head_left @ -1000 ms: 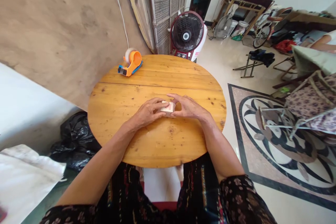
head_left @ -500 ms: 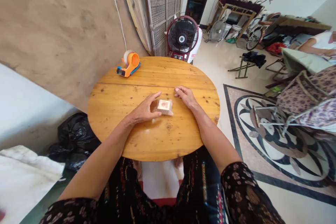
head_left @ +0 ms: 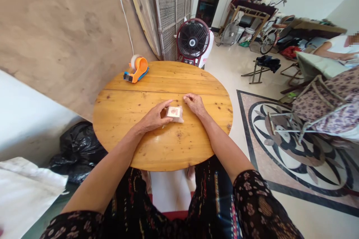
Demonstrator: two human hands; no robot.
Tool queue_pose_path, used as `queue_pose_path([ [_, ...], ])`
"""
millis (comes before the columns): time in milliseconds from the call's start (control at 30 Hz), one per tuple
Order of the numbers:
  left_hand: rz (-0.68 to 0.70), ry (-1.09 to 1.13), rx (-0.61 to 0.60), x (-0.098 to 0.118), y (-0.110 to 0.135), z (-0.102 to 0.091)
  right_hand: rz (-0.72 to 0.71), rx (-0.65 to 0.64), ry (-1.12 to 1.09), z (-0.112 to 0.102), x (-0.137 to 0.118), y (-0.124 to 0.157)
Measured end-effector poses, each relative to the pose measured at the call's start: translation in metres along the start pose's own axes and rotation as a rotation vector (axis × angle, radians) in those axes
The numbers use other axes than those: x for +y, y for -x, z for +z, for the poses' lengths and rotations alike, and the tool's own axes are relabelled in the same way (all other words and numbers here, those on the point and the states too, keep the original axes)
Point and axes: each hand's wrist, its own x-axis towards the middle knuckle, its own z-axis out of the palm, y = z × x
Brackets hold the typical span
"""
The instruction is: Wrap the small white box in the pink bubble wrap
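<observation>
A small pale box in clear plastic wrap (head_left: pixel 174 112), with a reddish mark on top, lies on the round wooden table (head_left: pixel 179 149). My left hand (head_left: pixel 155 115) is around its left end, fingers on the far side and thumb along the near side, apparently gripping it. To the right of the box, and apart from it, my right hand (head_left: pixel 195 104) rests on the table with its fingers curled in and thumb against them. Nothing shows in that hand.
An orange and blue tape dispenser (head_left: pixel 137 70) stands at the table's far left edge. Behind the table is a dark red fan (head_left: pixel 193 41). Black plastic bags (head_left: pixel 80 149) lie at the left, and another person (head_left: pixel 336 47) sits at the far right.
My left hand has closed in on the box, its fingers and thumb now nearer its sides. The right hand stays curled on the table. The view has shifted slightly.
</observation>
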Motion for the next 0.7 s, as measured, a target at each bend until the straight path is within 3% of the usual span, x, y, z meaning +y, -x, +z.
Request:
queue_pose_path([
  [300,0.119,-0.102,0.036,0.0063,-0.0012,-0.0021,-0.014,0.006,-0.015,0.0012,0.0,0.0005],
  [700,0.147,-0.196,0.05,0.0012,0.0011,0.0017,-0.005,0.03,-0.057,0.0029,-0.0024,0.0016],
])
